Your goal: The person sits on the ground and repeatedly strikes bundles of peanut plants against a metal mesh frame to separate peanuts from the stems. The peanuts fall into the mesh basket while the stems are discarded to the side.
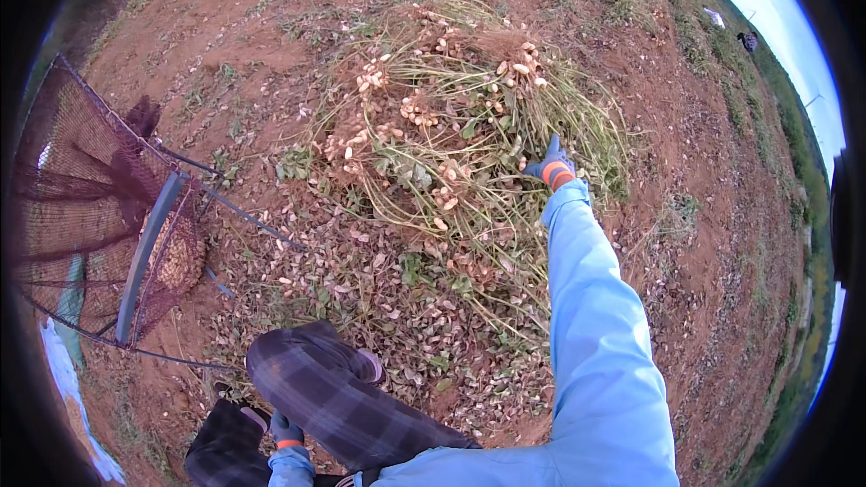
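My right hand (556, 166), in a blue-grey work glove with an orange cuff, reaches into the right side of a heap of uprooted peanut plants (467, 128). Its thumb and a finger are spread apart among the green stems, and nothing shows between them. Clusters of pale peanut pods (418, 112) hang from the roots across the heap. My left hand (287, 429), gloved alike, is low beside my bent leg (325, 385), near a shoe. The leg partly hides it, and I cannot tell whether it holds anything.
On the left, a purple mesh net (74, 169) hangs on a frame with a dark grey bar (150, 260); many picked peanuts (172, 253) show through its mesh. Dry leaves (399, 311) litter the reddish soil (243, 54). A person (748, 40) is far off at upper right.
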Motion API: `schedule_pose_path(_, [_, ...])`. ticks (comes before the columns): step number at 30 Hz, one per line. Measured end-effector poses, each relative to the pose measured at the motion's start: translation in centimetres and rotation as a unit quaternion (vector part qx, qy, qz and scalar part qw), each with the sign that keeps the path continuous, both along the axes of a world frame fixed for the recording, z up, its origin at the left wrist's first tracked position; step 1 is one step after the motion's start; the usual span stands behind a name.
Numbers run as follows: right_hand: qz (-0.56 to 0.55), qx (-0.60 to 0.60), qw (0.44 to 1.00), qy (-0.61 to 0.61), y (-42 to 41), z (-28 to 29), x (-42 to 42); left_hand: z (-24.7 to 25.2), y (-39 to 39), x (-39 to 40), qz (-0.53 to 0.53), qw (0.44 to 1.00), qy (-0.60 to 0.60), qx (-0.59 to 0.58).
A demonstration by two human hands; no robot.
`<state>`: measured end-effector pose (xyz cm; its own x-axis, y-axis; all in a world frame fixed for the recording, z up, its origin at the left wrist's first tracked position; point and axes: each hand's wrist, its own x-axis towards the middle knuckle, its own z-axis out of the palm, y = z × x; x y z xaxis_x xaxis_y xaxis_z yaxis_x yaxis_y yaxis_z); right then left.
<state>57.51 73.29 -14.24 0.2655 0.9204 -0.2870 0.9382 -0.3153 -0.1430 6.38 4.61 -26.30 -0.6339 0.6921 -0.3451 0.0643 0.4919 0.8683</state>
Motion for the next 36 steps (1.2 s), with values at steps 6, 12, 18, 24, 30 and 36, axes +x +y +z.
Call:
schedule_pose_path(6, [-0.026,0.0,0.999,0.022,-5.0,0.3,-3.4,0.1,0.5,1.2,-0.036,0.991,0.126,-0.005])
schedule_pose_path(12, [0.06,0.008,0.998,0.033,-14.4,1.6,-7.2,-1.7,0.6,1.3,-0.069,0.989,0.127,-0.043])
schedule_pose_path(18, [0.149,0.013,0.988,0.031,-29.0,0.8,-11.2,2.0,4.2,3.2,-0.007,0.999,0.054,0.008])
schedule_pose_path(24, [0.15,-0.063,0.987,0.015,-39.4,-4.2,-11.0,4.0,5.7,3.9,0.023,0.997,0.024,0.076])
schedule_pose_path(30, [0.118,-0.04,0.991,0.043,-37.4,-0.9,-11.1,5.3,6.2,3.5,0.011,0.994,0.105,0.022])
schedule_pose_path(36, [0.147,0.158,0.976,0.017,-35.6,4.7,-10.3,6.7,6.8,3.6,0.014,0.992,0.107,0.068])
